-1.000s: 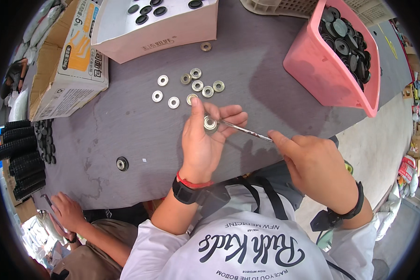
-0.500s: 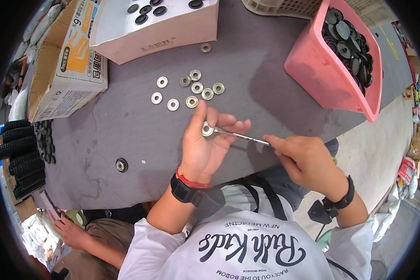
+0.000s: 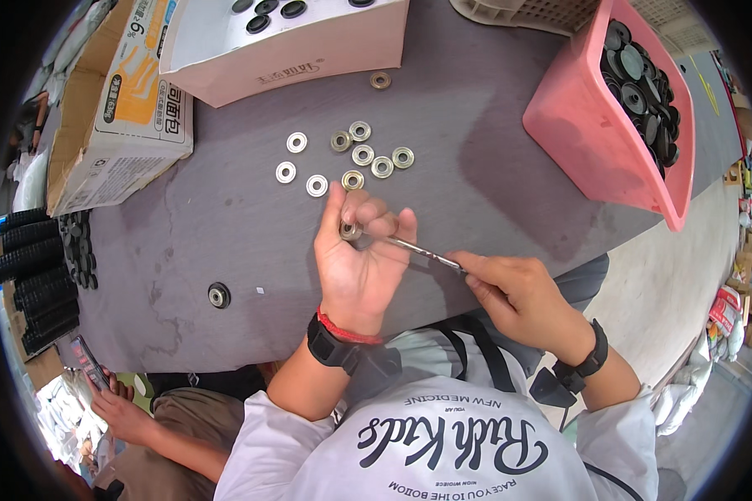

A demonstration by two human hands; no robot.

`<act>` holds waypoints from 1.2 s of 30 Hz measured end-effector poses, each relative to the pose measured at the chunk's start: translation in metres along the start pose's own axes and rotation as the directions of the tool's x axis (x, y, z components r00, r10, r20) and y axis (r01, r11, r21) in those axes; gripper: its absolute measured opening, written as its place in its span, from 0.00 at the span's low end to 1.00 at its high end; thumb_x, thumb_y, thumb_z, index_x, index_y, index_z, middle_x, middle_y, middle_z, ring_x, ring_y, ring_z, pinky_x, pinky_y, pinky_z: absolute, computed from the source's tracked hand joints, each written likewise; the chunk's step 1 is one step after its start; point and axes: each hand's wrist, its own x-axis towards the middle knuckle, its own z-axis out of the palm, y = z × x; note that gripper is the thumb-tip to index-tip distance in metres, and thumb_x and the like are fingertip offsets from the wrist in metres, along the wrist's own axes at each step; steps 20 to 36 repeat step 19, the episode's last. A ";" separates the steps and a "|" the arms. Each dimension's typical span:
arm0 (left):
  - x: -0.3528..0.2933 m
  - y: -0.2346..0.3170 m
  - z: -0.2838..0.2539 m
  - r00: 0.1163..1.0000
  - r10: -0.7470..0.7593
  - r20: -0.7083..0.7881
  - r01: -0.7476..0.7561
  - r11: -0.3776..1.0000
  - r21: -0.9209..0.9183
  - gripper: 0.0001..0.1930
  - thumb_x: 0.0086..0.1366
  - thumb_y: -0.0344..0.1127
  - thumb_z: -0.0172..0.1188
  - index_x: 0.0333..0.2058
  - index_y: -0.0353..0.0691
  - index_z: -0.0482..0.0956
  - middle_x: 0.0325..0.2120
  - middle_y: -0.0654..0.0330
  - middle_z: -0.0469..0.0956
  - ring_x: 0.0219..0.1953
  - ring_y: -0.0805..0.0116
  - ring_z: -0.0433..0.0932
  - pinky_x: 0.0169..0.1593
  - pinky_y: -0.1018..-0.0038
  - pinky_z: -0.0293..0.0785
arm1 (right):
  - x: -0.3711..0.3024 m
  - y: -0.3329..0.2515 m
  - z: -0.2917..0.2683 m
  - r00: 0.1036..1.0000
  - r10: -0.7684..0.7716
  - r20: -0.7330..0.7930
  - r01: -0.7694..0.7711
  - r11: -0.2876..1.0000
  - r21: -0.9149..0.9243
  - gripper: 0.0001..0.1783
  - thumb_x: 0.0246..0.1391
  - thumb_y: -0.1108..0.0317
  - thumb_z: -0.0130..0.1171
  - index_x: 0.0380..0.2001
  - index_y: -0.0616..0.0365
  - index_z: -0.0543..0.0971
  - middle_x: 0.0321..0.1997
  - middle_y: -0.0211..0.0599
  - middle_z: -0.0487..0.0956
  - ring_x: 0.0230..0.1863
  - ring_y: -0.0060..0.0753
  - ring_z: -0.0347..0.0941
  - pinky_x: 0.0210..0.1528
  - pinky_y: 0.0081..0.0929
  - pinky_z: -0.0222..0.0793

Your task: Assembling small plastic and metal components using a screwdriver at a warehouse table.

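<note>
Left hand (image 3: 361,263) pinches a small metal ring (image 3: 349,230) above the table's (image 3: 226,234) middle; right hand (image 3: 518,296) grips a thin metal rod (image 3: 414,248) poking it. Risk: rod slips, ring drops among loose rings (image 3: 362,155) nearby.

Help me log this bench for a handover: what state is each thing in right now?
left hand: palm up, pinching a small bearing
right hand: gripping a thin metal rod, tip at the bearing
loose bearings: lying flat on the table
pink basket: tilted, holding black wheels
</note>
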 end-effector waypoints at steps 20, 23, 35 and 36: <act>0.002 0.006 -0.010 0.973 -0.119 0.198 0.156 0.972 -0.178 0.20 0.69 0.50 0.46 0.27 0.41 0.75 0.26 0.66 0.78 0.32 0.69 0.79 0.48 0.71 0.75 | 0.000 -0.011 0.005 0.838 0.293 0.462 -0.543 0.545 0.639 0.18 0.62 0.68 0.47 0.54 0.52 0.74 0.19 0.26 0.70 0.21 0.15 0.60 0.26 0.19 0.61; 0.002 0.006 -0.010 0.973 -0.119 0.198 0.156 0.972 -0.178 0.20 0.69 0.50 0.46 0.27 0.41 0.75 0.26 0.66 0.78 0.32 0.69 0.79 0.48 0.71 0.75 | 0.000 -0.011 0.005 0.838 0.293 0.462 -0.543 0.545 0.639 0.18 0.62 0.68 0.47 0.54 0.52 0.74 0.19 0.26 0.70 0.21 0.15 0.60 0.26 0.19 0.61; 0.002 0.006 -0.010 0.973 -0.119 0.198 0.156 0.972 -0.178 0.20 0.69 0.50 0.46 0.27 0.41 0.75 0.26 0.66 0.78 0.32 0.69 0.79 0.48 0.71 0.75 | 0.000 -0.011 0.005 0.838 0.293 0.462 -0.543 0.545 0.639 0.18 0.62 0.68 0.47 0.54 0.52 0.74 0.19 0.26 0.70 0.21 0.15 0.60 0.26 0.19 0.61; 0.002 0.006 -0.010 0.973 -0.119 0.198 0.156 0.972 -0.178 0.20 0.69 0.50 0.46 0.27 0.41 0.75 0.26 0.66 0.78 0.32 0.69 0.79 0.48 0.71 0.75 | 0.000 -0.011 0.005 0.838 0.293 0.462 -0.543 0.545 0.639 0.18 0.62 0.68 0.47 0.54 0.52 0.74 0.19 0.26 0.70 0.21 0.15 0.60 0.26 0.19 0.61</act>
